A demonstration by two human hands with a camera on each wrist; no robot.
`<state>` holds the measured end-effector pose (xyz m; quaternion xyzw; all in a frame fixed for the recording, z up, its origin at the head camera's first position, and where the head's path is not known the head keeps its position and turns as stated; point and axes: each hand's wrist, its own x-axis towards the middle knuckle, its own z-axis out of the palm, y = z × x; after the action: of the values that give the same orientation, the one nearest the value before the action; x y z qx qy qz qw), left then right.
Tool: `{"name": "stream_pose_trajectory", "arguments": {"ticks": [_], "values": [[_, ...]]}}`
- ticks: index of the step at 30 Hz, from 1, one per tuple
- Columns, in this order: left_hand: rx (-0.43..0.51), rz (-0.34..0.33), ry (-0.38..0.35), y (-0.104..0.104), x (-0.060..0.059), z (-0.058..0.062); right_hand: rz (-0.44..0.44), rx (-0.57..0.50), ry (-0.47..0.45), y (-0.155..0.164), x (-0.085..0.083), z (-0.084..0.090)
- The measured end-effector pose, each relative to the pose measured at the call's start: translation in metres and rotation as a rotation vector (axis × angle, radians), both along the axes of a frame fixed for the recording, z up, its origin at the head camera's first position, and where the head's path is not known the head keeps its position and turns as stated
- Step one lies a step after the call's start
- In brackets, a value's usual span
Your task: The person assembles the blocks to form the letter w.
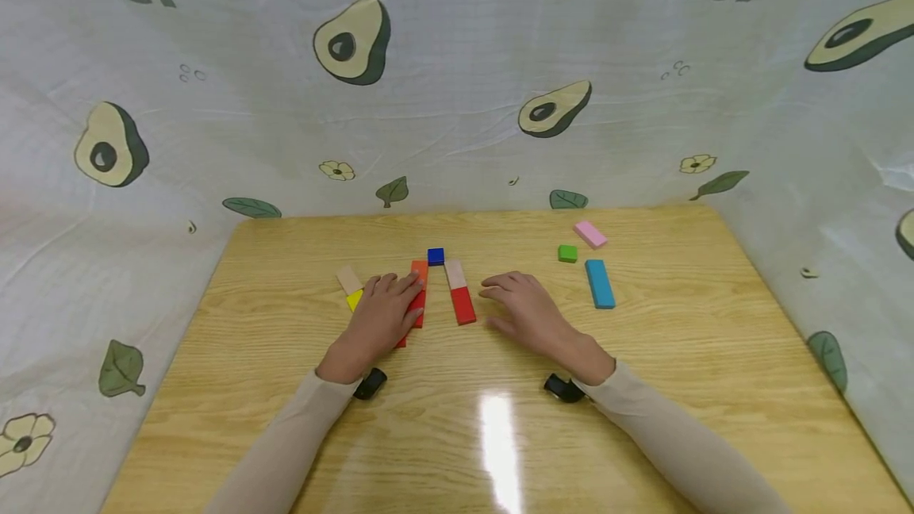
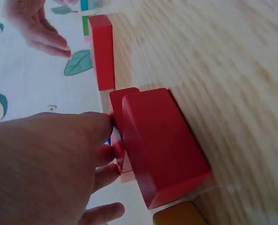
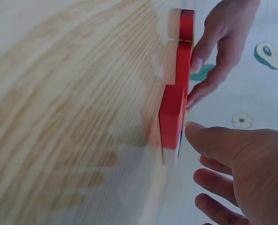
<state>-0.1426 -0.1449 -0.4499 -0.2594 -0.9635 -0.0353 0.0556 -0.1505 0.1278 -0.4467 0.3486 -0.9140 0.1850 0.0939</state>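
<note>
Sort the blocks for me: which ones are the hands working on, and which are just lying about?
In hand: red blocks under the left hand; orange block at its fingertips; red and beige bar beside the right hand.

Lying about: blue cube, yellow block, green cube, pink block, light blue bar.

Head view looks down from above; both wrist views skim close, sharing red blocks.

Both hands flat, fingers extended
</note>
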Motion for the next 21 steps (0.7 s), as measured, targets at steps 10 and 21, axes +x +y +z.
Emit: {"name": "stream_pose_trajectory", "arguments": {"ticks": [10,21], "values": [[-0.054,0.007,0.016,0.002,-0.003,-0.002,-0.085,-0.003,-0.029,0.032,0.0,0.0],[-0.015,0.007,0.001,0.031,-0.003,0.005,-0.186,-0.018,-0.013,0.07,-0.012,0.002]]}}
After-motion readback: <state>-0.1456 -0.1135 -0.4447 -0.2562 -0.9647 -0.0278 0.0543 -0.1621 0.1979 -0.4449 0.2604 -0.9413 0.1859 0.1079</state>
